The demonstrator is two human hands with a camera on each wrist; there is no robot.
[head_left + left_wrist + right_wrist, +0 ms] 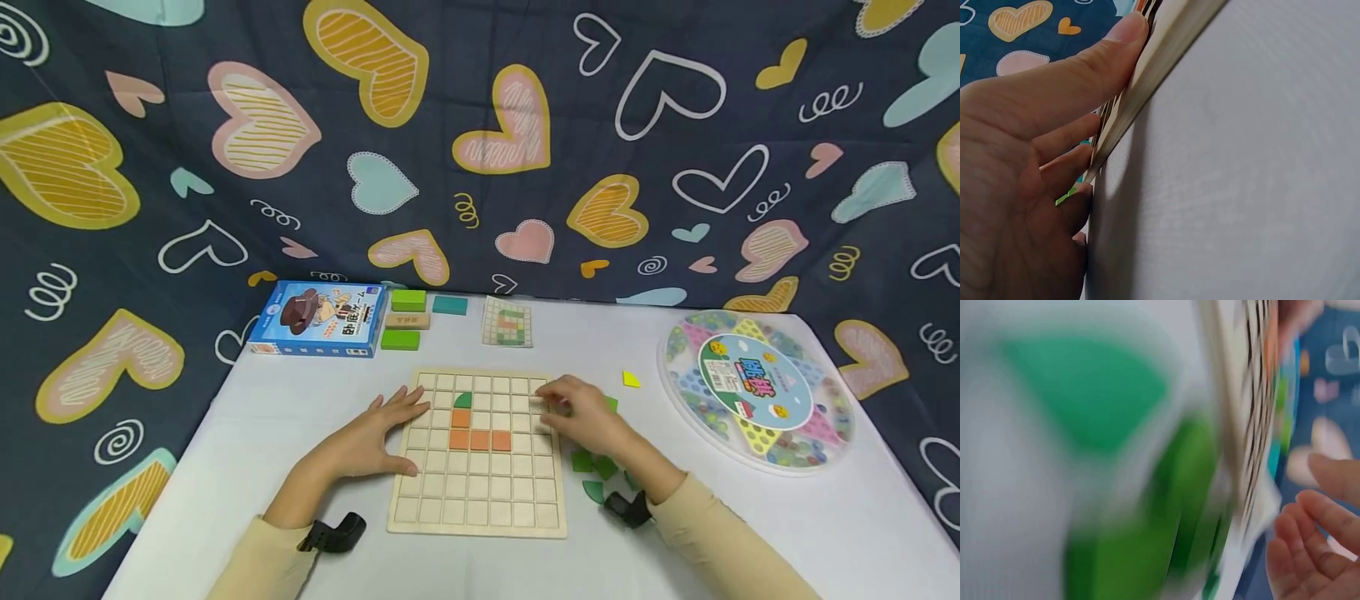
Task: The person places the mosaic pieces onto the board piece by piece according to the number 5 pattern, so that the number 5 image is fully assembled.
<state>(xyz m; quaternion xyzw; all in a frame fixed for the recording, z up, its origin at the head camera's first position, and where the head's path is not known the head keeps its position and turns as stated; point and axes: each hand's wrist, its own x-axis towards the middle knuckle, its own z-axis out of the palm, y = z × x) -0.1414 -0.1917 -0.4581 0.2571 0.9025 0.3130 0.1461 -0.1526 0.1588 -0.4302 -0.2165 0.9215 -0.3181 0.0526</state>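
A wooden grid board lies flat on the white table. On it, several orange squares form an L shape, and a green quarter-circle piece sits just above them. My left hand rests at the board's left edge, fingers spread; in the left wrist view its thumb lies along the rim. Over the right edge is my right hand. The right wrist view shows its fingers loosely bent with no piece visible. Loose green squares and a quarter-circle lie near the right wrist.
A small patterned grid card lies behind the board. At back left are a blue game box, green blocks, a teal block and a wooden block. Rightward lie a yellow piece and a round marble-game case.
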